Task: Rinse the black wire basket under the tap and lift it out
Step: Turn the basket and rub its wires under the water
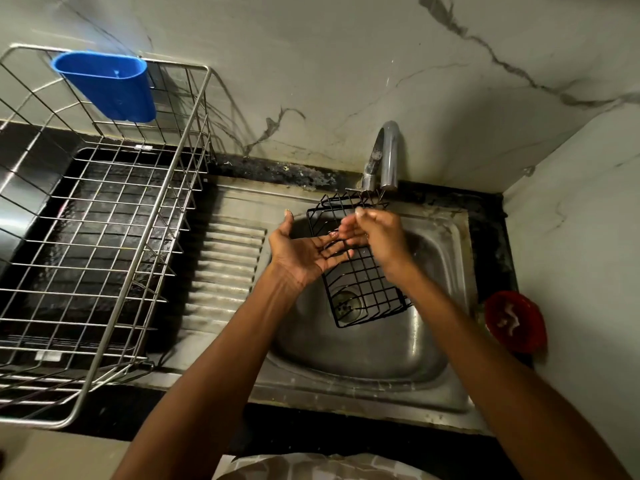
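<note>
Left hand (304,252): palm up, fingers straight under the basket (360,271), apparently as support. Right hand (377,237): fingers curled at the wire near the top; whether they pinch it, cannot tell. Basket stands tilted in the sink (450,344), top edge just below the tap (386,157), presumably to catch the stream. Water not clearly visible.

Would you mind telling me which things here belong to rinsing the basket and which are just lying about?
In the job: black wire basket, tap, sink, left hand under the basket, right hand on it.

Lying about: steel dish rack, blue cup hung on its rim, red dish.
</note>
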